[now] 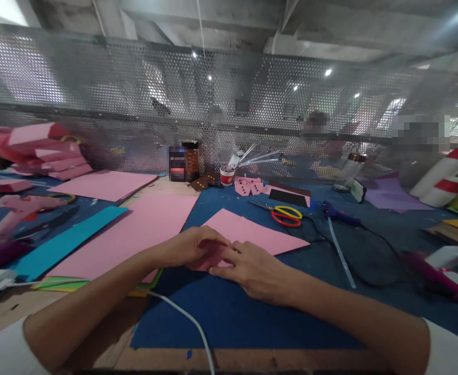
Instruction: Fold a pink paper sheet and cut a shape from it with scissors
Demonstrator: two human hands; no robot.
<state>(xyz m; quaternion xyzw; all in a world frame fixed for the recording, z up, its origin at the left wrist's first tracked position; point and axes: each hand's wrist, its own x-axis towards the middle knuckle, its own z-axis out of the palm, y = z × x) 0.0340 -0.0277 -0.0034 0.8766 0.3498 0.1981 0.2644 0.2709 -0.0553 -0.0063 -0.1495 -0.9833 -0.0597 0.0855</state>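
Pink sheet point(260, 237), thin card with a smooth matte face, lies under both hands on a dark blue sheet point(252, 325); its visible far part tapers to a sharp corner beyond the right hand. Left hand point(187, 247) arches over the near part of the pink card, fingers curved toward the right hand; right hand point(256, 268) lies low with bent fingers on the card. The fingers of the two hands come close together; cannot tell whether either hand pinches the card, as the tips are partly hidden. Just beyond the right hand: scissors point(287, 214) with slim metal blades and looped yellow and red plastic handles. To the right of them, a dark blue glue gun point(340, 214) and a translucent, rod-like stick point(341, 255). Left of the left hand: a broad, flat pink panel point(135, 229), then a narrow teal strip point(70, 242) with straight edges. Farther left, a pink glue gun point(20, 208) of moulded plastic. Ahead of both hands, well apart: a small red-and-white cup point(227, 175) holding thin items, and pink pieces with dark dots point(248, 186). Behind these stands a grey screen point(252, 94), sheet material perforated with small holes. A smooth white cable point(189, 315) curves below the left hand.
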